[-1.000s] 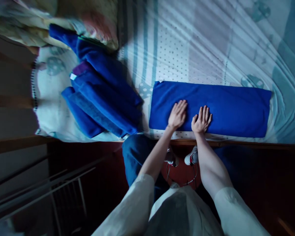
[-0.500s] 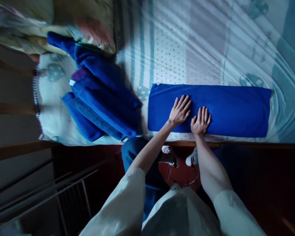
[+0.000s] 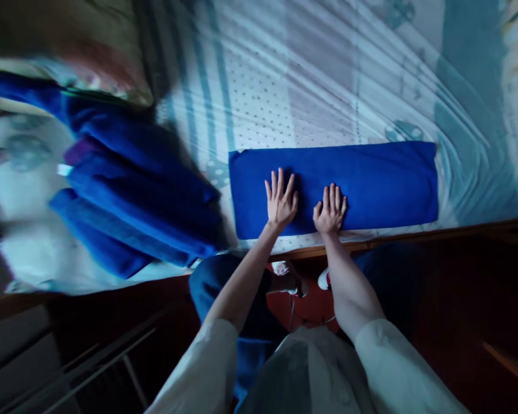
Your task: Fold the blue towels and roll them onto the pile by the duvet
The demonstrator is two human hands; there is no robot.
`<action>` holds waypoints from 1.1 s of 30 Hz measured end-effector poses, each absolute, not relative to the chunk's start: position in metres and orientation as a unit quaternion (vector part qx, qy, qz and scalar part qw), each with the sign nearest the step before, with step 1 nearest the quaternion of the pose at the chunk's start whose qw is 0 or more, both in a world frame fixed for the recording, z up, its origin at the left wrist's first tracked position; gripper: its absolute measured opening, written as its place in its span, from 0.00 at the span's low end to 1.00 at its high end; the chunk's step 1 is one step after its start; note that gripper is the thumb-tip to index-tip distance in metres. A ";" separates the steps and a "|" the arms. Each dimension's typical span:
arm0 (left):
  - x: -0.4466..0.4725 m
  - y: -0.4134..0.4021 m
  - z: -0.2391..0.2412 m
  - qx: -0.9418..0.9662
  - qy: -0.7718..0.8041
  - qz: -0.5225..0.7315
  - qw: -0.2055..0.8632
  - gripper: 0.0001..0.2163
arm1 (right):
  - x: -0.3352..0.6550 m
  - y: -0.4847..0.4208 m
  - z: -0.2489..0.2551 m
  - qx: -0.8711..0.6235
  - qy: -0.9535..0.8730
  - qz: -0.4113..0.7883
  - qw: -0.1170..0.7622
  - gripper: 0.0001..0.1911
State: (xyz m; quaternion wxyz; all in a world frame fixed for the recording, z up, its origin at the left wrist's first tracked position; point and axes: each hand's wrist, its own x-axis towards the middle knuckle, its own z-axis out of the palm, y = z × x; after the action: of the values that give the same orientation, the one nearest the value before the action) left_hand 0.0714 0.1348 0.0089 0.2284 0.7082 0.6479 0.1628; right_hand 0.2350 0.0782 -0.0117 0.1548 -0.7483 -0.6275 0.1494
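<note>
A blue cloth (image 3: 384,184), folded into a long flat rectangle, lies along the near edge of the bed. My left hand (image 3: 281,200) rests palm down on its left part, fingers spread. Flat near the cloth's front middle is my right hand (image 3: 330,210), its fingers stretched out and slightly apart. Neither hand grips the fabric. To the left, a heap of blue clothing (image 3: 133,190) with a purple collar patch and a white tag lies loosely on the bed.
The bed sheet (image 3: 323,103) is patterned and creased. At the upper left are a pillow or bedding (image 3: 99,52). A wooden bed rail (image 3: 392,237) runs along the front, above a reddish floor. Metal rack bars (image 3: 107,365) stand at the lower left.
The view has shifted, so the cloth and clothing sit further left and tilted. My left hand has slid toward the cloth's left end and turned more upright, fingers spread wider.
</note>
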 end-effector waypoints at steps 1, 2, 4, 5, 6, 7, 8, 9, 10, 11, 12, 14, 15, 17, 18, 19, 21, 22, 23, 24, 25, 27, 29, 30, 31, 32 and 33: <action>0.087 0.125 0.006 0.700 0.651 0.172 0.238 0.29 | 0.235 0.078 -0.011 -0.749 -0.628 0.149 0.145 0.35; 0.098 0.118 0.004 0.690 0.656 0.183 0.245 0.29 | 0.235 0.078 -0.011 -0.751 -0.629 0.149 0.135 0.35; 0.107 0.111 0.001 0.675 0.663 0.202 0.253 0.29 | 0.234 0.078 -0.009 -0.753 -0.631 0.147 0.115 0.35; 0.107 0.111 0.001 0.670 0.664 0.211 0.256 0.29 | 0.234 0.077 -0.007 -0.753 -0.633 0.146 0.106 0.35; 0.106 0.112 0.000 0.667 0.664 0.217 0.259 0.29 | 0.234 0.077 -0.005 -0.753 -0.634 0.147 0.097 0.35; 0.104 0.113 0.000 0.664 0.664 0.222 0.261 0.29 | 0.234 0.076 -0.002 -0.752 -0.636 0.148 0.089 0.35; 0.103 0.115 0.000 0.660 0.667 0.226 0.261 0.29 | 0.234 0.076 0.002 -0.751 -0.638 0.149 0.082 0.35; 0.102 0.116 0.000 0.658 0.668 0.228 0.262 0.29 | 0.236 0.078 0.006 -0.748 -0.643 0.151 0.073 0.35; 0.101 0.117 0.000 0.656 0.669 0.231 0.263 0.29 | 0.239 0.080 0.009 -0.740 -0.651 0.154 0.065 0.35; 0.101 0.117 -0.001 0.655 0.668 0.234 0.264 0.29 | 0.245 0.084 0.013 -0.726 -0.667 0.158 0.056 0.34; 0.102 0.117 -0.002 0.656 0.666 0.238 0.265 0.29 | 0.254 0.089 0.016 -0.704 -0.689 0.165 0.048 0.34; 0.102 0.116 -0.003 0.656 0.662 0.248 0.264 0.29 | 0.283 0.105 0.019 -0.641 -0.745 0.180 0.033 0.33; 0.103 0.115 -0.004 0.655 0.662 0.253 0.262 0.29 | 0.302 0.115 0.020 -0.609 -0.771 0.186 0.026 0.33; 0.103 0.115 -0.005 0.651 0.663 0.262 0.260 0.29 | 0.350 0.135 0.021 -0.578 -0.795 0.184 0.011 0.31; 0.103 0.115 -0.005 0.649 0.663 0.266 0.261 0.29 | 0.376 0.145 0.021 -0.587 -0.791 0.174 0.003 0.31; 0.103 0.115 -0.005 0.646 0.663 0.270 0.264 0.30 | 0.403 0.154 0.021 -0.610 -0.777 0.158 -0.007 0.31; 0.103 0.115 -0.005 0.643 0.662 0.277 0.269 0.30 | 0.453 0.169 0.020 -0.670 -0.733 0.115 -0.026 0.32; 0.103 0.115 -0.005 0.642 0.662 0.279 0.270 0.30 | 0.476 0.176 0.019 -0.696 -0.711 0.096 -0.030 0.32; 0.103 0.115 -0.005 0.641 0.662 0.280 0.270 0.29 | 0.495 0.182 0.017 -0.716 -0.693 0.080 -0.031 0.32; 0.103 0.115 -0.005 0.640 0.663 0.281 0.270 0.29 | 0.511 0.188 0.015 -0.732 -0.678 0.067 -0.031 0.32; 0.103 0.115 -0.005 0.639 0.663 0.281 0.269 0.29 | 0.525 0.193 0.012 -0.744 -0.665 0.057 -0.031 0.32; 0.103 0.115 -0.005 0.639 0.665 0.280 0.267 0.29 | 0.545 0.203 0.006 -0.760 -0.648 0.043 -0.032 0.33; 0.103 0.116 -0.005 0.640 0.665 0.277 0.266 0.29 | 0.557 0.212 -0.001 -0.770 -0.636 0.034 -0.036 0.33; 0.103 0.116 -0.004 0.641 0.665 0.275 0.267 0.29 | 0.561 0.217 -0.003 -0.773 -0.632 0.032 -0.039 0.34; 0.103 0.116 -0.004 0.642 0.665 0.273 0.269 0.29 | 0.563 0.221 -0.003 -0.776 -0.628 0.033 -0.043 0.34; 0.102 0.116 -0.004 0.641 0.665 0.271 0.271 0.29 | 0.563 0.225 -0.002 -0.779 -0.624 0.034 -0.047 0.34; 0.102 0.117 -0.004 0.640 0.665 0.270 0.275 0.30 | 0.560 0.226 0.001 -0.782 -0.620 0.035 -0.050 0.34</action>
State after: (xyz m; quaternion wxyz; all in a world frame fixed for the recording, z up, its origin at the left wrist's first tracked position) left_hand 0.1022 0.1168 -0.0039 0.2750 0.6396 0.6650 0.2702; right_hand 0.5599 0.2261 0.0010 -0.0501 -0.7819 -0.6204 0.0354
